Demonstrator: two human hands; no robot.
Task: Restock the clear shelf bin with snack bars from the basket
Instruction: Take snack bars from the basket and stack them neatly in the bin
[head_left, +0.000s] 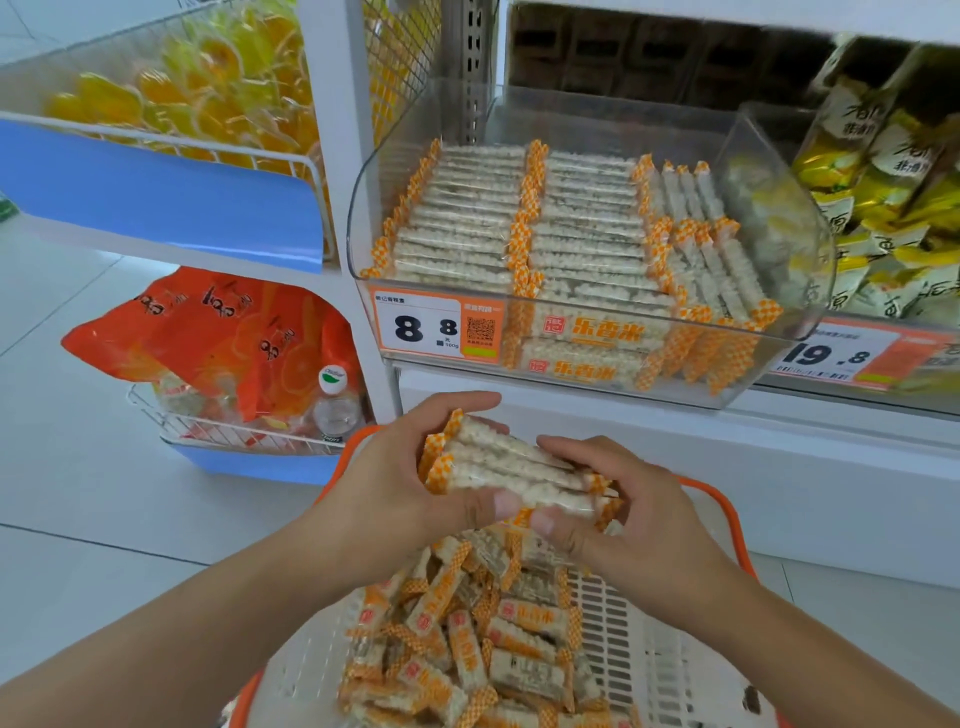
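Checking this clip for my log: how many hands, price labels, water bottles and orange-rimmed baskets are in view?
Hands: 2, left hand and right hand, both holding snack bars
Price labels: 2
Water bottle: 1
Orange-rimmed basket: 1
Total: 6

White shelf (675, 431), clear bin (779, 364) of snack bars (587, 228), yellow packets (883, 208) beside

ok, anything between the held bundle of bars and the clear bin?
Head view: only the white shelf ledge lies between the bundle of orange-and-white wrapped snack bars, held by both hands, and the clear plastic shelf bin.
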